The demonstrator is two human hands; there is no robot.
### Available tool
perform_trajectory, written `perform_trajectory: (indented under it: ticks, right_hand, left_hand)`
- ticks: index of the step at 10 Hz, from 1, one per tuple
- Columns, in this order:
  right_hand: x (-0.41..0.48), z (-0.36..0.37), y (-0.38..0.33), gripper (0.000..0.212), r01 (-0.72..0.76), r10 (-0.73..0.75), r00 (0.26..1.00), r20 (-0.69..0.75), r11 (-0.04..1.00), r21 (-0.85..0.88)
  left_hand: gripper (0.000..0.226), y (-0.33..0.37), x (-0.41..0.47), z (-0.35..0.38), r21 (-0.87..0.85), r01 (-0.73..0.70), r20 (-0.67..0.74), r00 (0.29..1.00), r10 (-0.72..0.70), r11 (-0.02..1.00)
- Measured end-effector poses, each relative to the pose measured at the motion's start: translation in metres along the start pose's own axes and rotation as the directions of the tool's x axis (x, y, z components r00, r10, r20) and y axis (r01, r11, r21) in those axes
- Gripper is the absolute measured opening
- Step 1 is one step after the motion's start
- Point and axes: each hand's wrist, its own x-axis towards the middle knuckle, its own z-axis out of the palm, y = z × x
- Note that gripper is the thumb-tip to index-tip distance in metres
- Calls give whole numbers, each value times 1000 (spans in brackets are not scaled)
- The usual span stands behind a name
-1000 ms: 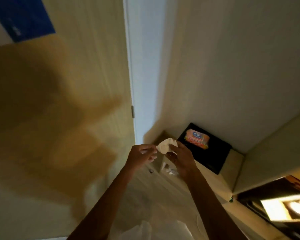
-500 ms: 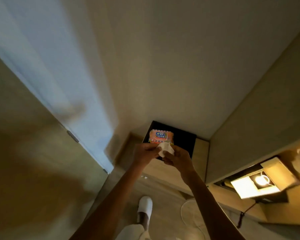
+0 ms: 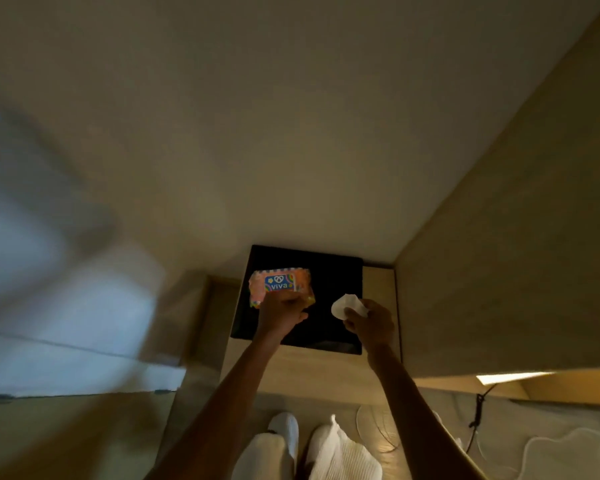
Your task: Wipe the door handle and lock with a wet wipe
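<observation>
Grips crumpled wet wipe [image 3: 347, 304] in curled right hand [image 3: 371, 323], over black panel [image 3: 336, 271]. Holds wipe pack [image 3: 278, 285] near edge with left hand [image 3: 279, 315]. Shows no handle or lock; expect both leftward, at blurred door [image 3: 66, 306].

1 head-worn wide-angle view, facing steeply down a wall [image 3: 291, 133], close above left hand [image 3: 280, 315], right hand [image 3: 371, 323] (left edge blurred)

wipes pack [image 3: 280, 286]: glossy printed plastic
wet wipe [image 3: 347, 305]: soft white cloth
black panel [image 3: 329, 278]: smooth, slightly glossy
tabletop [image 3: 326, 370]: matt pale wood
</observation>
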Motion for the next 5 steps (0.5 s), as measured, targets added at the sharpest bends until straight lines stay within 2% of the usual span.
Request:
perform_trajectory:
  ticks: [1,2,3,4,5]
  right_hand:
    - [24,13,28,35,-1,-4,997,-75,998,-68]
    - [39,22,51,44,-20,21,999,29,999,-43]
    - [41,16,57,47,-103,105,986,133,994,-23]
    - [22,1,36,38,-109,112,977,183,994,-27]
    - [-10,-20,2,36,-57,81,980,183,989,-133]
  left_hand:
    - [17,-36,36,2,39,44,-27,999,-43,998]
    - [19,-66,52,5,126,74,-49,996,-68,989]
    - [24,-69,43,3,167,70,-59,996,-61,984]
    - [26,-52,22,-5,248,34,-30,999,-27,968]
    - [20,-25,-3,-17,328,-62,-34,996,78,942]
